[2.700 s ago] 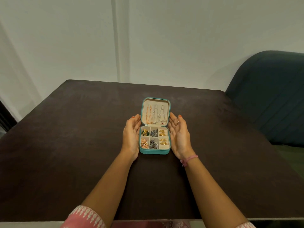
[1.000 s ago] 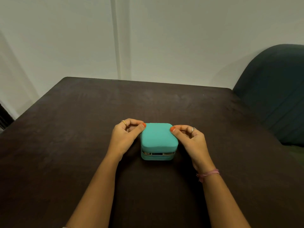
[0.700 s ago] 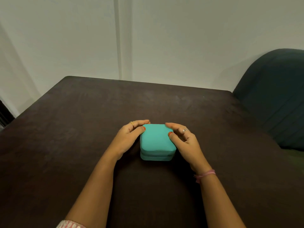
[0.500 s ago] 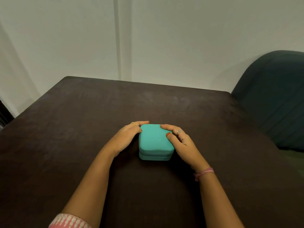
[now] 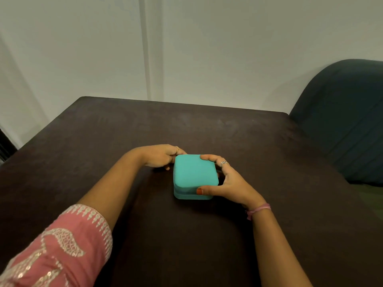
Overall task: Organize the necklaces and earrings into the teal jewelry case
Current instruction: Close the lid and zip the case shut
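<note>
The teal jewelry case point(image 5: 194, 172) lies closed on the dark table point(image 5: 116, 133), near its middle. The necklaces and earrings are hidden inside it. My right hand point(image 5: 230, 183) grips the case from the right, with the thumb on the front edge and the fingers over the far right corner. My left hand point(image 5: 159, 157) is at the far left corner of the case. Its fingers are curled against the case's side there, and what they pinch is hidden.
A dark blue-green upholstered chair point(image 5: 348, 125) stands just off the table's right edge. A pale wall point(image 5: 207, 48) rises behind the far edge. No loose jewelry lies on the tabletop.
The lid came down and the case is closed. My right hand shifted from resting on the lid to gripping the right side, while my left hand slid to the far left corner.
</note>
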The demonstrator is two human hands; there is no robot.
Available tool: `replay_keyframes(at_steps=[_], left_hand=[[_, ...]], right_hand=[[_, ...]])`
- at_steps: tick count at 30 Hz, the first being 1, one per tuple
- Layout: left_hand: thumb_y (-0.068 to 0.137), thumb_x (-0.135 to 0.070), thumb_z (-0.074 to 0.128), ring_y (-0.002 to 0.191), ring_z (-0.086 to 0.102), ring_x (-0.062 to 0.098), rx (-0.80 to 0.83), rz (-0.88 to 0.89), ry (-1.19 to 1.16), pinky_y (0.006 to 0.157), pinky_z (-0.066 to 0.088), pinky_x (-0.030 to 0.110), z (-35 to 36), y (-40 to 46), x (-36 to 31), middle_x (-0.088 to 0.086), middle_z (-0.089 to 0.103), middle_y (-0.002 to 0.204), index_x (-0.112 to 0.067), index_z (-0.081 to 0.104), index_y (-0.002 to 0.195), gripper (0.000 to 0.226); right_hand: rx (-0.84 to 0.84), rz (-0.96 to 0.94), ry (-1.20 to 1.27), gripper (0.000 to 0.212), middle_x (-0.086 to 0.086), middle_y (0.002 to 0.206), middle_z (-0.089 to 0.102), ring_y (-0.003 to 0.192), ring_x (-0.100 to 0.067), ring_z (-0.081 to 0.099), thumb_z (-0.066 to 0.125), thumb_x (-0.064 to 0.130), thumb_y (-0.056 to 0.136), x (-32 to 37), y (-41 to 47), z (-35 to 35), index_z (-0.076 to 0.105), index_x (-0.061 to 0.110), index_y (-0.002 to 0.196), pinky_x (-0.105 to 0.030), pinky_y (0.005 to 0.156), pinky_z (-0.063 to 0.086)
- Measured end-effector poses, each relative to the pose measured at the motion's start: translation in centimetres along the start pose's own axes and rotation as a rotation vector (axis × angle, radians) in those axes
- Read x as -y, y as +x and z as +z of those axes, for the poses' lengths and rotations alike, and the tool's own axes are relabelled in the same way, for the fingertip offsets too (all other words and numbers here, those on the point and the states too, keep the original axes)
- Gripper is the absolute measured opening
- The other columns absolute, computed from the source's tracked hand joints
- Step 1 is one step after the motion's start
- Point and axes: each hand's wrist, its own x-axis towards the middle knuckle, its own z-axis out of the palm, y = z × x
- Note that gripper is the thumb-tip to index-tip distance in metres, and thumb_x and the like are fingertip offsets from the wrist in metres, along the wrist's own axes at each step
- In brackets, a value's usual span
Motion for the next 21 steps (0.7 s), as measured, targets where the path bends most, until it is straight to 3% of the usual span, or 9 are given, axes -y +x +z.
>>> replay_keyframes(at_steps=[4,7,9,12,15,21], left_hand=[[0.099,-0.002,0.038,0.105,0.059,0.01,0.012,-0.019,-0.047,0.086,0.054,0.026,-0.8,0.3,0.2,-0.005,0.06,0.119,-0.019,0.059,0.122,0.036],[0.096,-0.003,0.049,0.09,0.064,0.004,-0.112,0.021,-0.041,0.077,0.055,0.02,-1.0,0.2,0.5,-0.001,0.066,0.11,-0.019,0.066,0.107,0.027],[0.094,-0.007,0.056,0.085,0.064,0.003,-0.22,0.067,0.082,0.073,0.05,0.013,-0.9,-0.1,0.7,-0.002,0.068,0.105,-0.021,0.068,0.102,0.021],[0.093,-0.009,0.057,0.091,0.062,0.005,-0.357,0.077,0.157,0.074,0.045,0.009,0.2,-0.8,1.1,-0.005,0.066,0.104,-0.021,0.067,0.102,0.018],[0.095,-0.01,0.053,0.093,0.059,0.005,-0.469,0.051,0.138,0.082,0.047,0.017,2.0,-1.6,1.8,-0.007,0.063,0.104,-0.021,0.064,0.104,0.018],[0.096,-0.01,0.049,0.091,0.056,0.004,-0.585,0.046,0.148,0.083,0.046,0.018,3.6,-3.2,2.7,-0.007,0.059,0.102,-0.021,0.062,0.105,0.019]], right_hand=[[0.004,-0.002,0.003,0.075,0.013,0.133,0.036,0.116,-0.008,0.047,0.085,0.022,0.068,-0.2,0.2,-0.1,0.043,0.043,0.127,-0.017,0.078,0.053],[0.005,-0.01,0.01,0.075,0.013,0.133,0.037,0.116,-0.008,0.047,0.085,0.021,0.067,-0.3,0.1,-0.2,0.043,0.042,0.126,-0.016,0.077,0.053],[-0.002,-0.013,0.01,0.075,0.014,0.133,0.037,0.116,-0.008,0.047,0.085,0.021,0.066,-0.3,0.1,-0.1,0.044,0.043,0.126,-0.017,0.078,0.053],[-0.011,-0.011,0.016,0.076,0.017,0.13,0.036,0.116,-0.01,0.048,0.086,0.021,0.065,-0.5,0.2,0.0,0.045,0.043,0.124,-0.021,0.081,0.055],[-0.003,-0.005,0.009,0.076,0.018,0.128,0.037,0.116,-0.011,0.048,0.086,0.021,0.065,-0.4,0.1,0.0,0.045,0.043,0.124,-0.025,0.085,0.055],[-0.008,-0.012,0.009,0.079,0.017,0.13,0.038,0.119,-0.013,0.049,0.088,0.024,0.061,-0.6,0.1,0.0,0.047,0.041,0.126,-0.033,0.091,0.055]])
